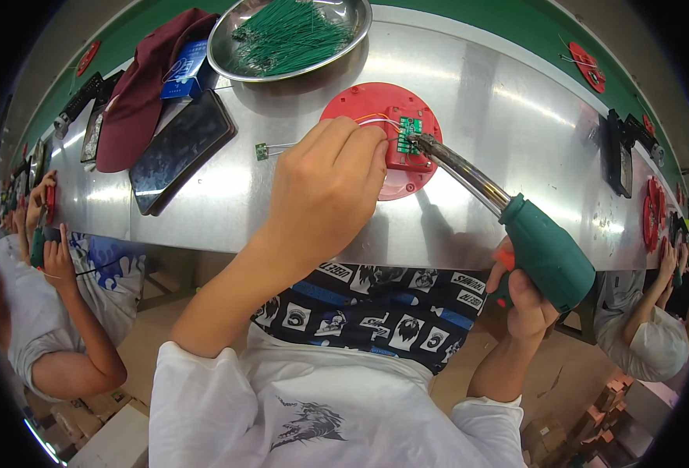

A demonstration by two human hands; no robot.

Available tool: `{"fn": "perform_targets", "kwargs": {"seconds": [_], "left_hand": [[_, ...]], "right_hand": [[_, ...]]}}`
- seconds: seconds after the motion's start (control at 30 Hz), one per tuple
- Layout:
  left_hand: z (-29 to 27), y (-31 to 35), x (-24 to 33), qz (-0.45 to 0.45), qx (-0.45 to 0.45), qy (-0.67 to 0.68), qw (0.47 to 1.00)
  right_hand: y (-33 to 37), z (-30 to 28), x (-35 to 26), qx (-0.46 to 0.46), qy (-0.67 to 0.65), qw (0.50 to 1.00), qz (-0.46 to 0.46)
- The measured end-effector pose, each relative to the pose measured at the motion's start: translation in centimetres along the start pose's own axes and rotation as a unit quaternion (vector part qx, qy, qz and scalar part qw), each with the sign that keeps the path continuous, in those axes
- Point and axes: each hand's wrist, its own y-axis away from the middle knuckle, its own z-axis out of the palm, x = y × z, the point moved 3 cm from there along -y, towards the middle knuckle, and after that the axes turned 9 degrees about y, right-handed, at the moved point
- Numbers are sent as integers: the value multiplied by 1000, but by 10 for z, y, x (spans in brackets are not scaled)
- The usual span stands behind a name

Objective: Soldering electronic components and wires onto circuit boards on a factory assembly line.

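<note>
My right hand [525, 300] is wrapped round the handle of a green soldering gun [551, 253]. Its long metal barrel reaches up and left, and its tip meets a small green circuit board [409, 134]. That board sits on a red round plastic housing [352, 97] lying on the metal bench. Closed over the left side of the housing, my left hand [325, 183] pinches thin wires [375, 122] beside the board; its fingertips are partly hidden. Wires also stick out past its far side to a tiny green board [262, 151].
A steel bowl of green wires [294, 39] stands at the back. Left of it are a maroon cap [130, 117], a blue box [186, 72] and a dark phone-like slab [182, 152]. Co-workers sit at both sides; one's hand [58, 261] shows at left. A black holder [619, 152] stands right.
</note>
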Motion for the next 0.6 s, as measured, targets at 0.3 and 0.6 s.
{"fn": "perform_targets", "kwargs": {"seconds": [0.3,0.6], "left_hand": [[-3,0,0,-10,-7,11,1000],[-2,-1,-3,-9,-5,14,1000]], "right_hand": [[-5,6,1,19,70,997,6],[-21,-6,12,63,-19,998,2]]}}
